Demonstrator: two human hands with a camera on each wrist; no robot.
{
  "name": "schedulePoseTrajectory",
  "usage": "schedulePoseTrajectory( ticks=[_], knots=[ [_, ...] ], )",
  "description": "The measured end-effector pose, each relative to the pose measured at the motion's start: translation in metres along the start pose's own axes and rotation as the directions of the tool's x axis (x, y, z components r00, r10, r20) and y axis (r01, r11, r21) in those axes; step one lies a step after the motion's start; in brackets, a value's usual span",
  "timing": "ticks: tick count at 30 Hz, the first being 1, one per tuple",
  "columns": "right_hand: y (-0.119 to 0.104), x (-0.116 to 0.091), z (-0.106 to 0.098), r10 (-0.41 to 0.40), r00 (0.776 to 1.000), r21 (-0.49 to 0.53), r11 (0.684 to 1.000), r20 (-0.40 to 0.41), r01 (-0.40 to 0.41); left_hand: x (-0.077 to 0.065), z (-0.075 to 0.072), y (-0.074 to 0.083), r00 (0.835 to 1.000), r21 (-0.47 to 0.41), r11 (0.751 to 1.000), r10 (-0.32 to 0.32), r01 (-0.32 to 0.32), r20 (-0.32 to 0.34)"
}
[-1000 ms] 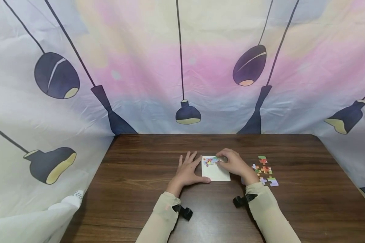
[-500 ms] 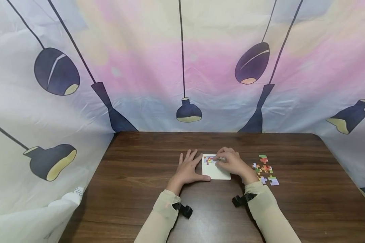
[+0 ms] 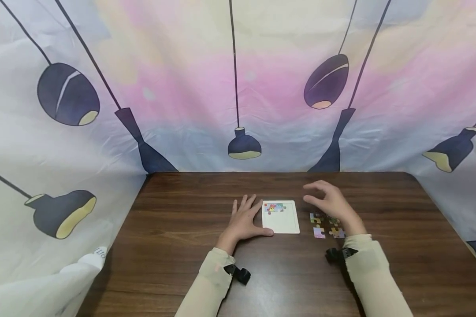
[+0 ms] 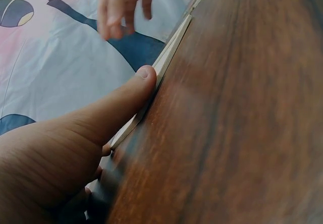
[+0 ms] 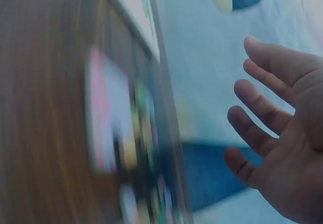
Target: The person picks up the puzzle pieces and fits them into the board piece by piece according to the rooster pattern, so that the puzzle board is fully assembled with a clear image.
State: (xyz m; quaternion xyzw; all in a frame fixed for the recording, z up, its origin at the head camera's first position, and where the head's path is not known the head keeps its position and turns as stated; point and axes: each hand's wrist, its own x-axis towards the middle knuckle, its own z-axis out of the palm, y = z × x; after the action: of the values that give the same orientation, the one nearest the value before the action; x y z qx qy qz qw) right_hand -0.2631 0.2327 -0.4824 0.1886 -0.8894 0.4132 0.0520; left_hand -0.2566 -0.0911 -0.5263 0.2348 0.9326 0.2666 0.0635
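A square white puzzle board (image 3: 284, 223) lies on the brown table. Along its far left edge sits a short row of joined colourful jigsaw pieces (image 3: 275, 208). My left hand (image 3: 243, 223) spreads around the board's left side, its thumb (image 4: 136, 88) resting on the near edge in the left wrist view. To the right of the board, my right hand (image 3: 335, 203) hovers over loose jigsaw pieces (image 3: 319, 232) and partly hides them. Its fingers are apart and loosely bent, with nothing between them in the right wrist view, where the loose pieces (image 5: 108, 115) look blurred.
The wooden table (image 3: 174, 246) reaches back to a hanging cloth (image 3: 182, 88) printed with lamps. White fabric (image 3: 83, 266) bunches at the table's left edge. A small black camera is strapped on each wrist, such as the right wrist camera (image 3: 335, 255).
My right hand has left the board and moved right, above the loose pieces, with its fingers now parted. The row of joined pieces shows uncovered. My left hand keeps its place.
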Motion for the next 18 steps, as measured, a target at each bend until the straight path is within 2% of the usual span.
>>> schedulePoseTrajectory(
  ticks=[4, 9, 13, 18],
  knots=[
    [0.017, -0.017, -0.033, 0.101, 0.995, -0.036, 0.994, 0.016, -0.100, 0.001, 0.000, 0.001, 1.000, 0.006, 1.000, 0.004, -0.003, -0.003],
    [0.038, -0.031, -0.063, 0.151, 0.988, -0.117, 0.982, 0.017, -0.148, 0.001, -0.001, 0.001, 1.000, 0.002, 1.000, 0.015, -0.015, -0.006],
    [0.047, -0.034, -0.071, 0.162, 0.983, -0.218, 0.966, 0.084, -0.140, 0.000, -0.002, 0.001, 1.000, 0.008, 1.000, 0.008, -0.008, -0.007],
    [0.049, -0.029, -0.067, 0.139, 0.979, -0.312, 0.946, 0.149, -0.087, -0.001, -0.002, 0.001, 1.000, -0.009, 1.000, 0.009, -0.009, -0.005]
  ],
)
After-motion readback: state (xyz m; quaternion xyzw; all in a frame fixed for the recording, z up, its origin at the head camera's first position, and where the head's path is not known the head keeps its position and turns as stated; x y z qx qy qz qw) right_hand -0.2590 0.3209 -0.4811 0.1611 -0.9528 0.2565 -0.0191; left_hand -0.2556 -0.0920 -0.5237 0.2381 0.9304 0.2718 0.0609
